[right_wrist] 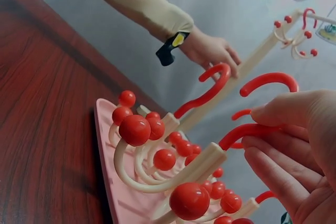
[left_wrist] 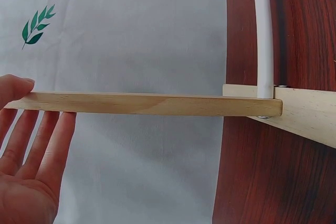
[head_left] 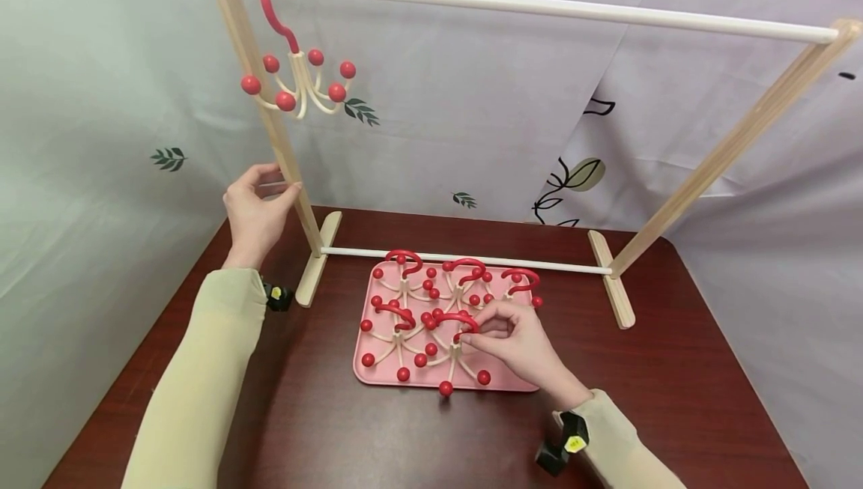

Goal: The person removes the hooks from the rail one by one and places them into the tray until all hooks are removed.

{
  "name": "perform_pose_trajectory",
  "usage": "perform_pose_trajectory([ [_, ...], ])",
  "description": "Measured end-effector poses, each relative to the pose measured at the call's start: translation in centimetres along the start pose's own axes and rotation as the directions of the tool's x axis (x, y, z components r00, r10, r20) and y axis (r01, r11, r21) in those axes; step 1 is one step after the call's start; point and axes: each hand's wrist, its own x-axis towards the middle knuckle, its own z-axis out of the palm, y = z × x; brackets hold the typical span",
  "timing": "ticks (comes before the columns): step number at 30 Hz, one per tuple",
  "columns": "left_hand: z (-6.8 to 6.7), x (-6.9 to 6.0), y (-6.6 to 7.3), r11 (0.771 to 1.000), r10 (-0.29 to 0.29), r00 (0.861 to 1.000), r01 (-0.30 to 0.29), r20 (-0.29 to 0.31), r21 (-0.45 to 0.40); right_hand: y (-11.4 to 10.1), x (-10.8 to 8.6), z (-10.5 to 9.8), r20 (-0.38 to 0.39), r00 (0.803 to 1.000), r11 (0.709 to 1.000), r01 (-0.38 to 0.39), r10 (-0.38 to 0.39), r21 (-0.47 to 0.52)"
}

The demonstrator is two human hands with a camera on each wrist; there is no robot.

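My left hand (head_left: 252,212) holds the wooden left post (head_left: 286,148) of a rack, thumb on one face and fingers on the other, as the left wrist view also shows. Over a pink tray (head_left: 367,375), my right hand (head_left: 515,339) pinches the red hook of a small hanger (right_wrist: 210,157) with cream arms tipped in red balls. This hanger stands at the tray's front, close to several like it, such as the hanger (head_left: 398,338) beside it. A matching hanger (head_left: 297,62) hangs from the rack's white top bar (head_left: 526,2), near its left end.
The rack's right post (head_left: 735,148) leans outward in the head view and stands on a wooden foot (head_left: 612,283). A white lower bar (head_left: 566,266) runs behind the tray. Under everything is a dark red-brown table (head_left: 323,414), with pale patterned cloth (head_left: 431,99) behind.
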Motion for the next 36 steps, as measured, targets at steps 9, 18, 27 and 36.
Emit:
perform_pose_trajectory([
  [9,0.1,0.0,0.1,1.0,0.008,1.0,-0.008,-0.004,-0.005,0.9,0.2,0.1,-0.005,1.0,1.0,0.004,-0.004,0.013],
  [18,0.1,0.1,-0.1,1.0,0.006,1.0,-0.006,-0.008,-0.004,1.6,0.4,-0.1,-0.014,1.0,1.0,0.005,-0.005,0.017],
  [27,0.0,0.0,0.1,1.0,0.0,1.0,0.0,-0.004,-0.01,1.7,0.4,0.0,-0.014,1.0,1.0,-0.002,0.002,0.018],
  [36,0.0,0.0,0.1,1.0,0.003,1.0,-0.003,-0.002,0.001,2.2,0.4,-0.1,-0.029,1.0,1.0,0.003,-0.003,0.029],
])
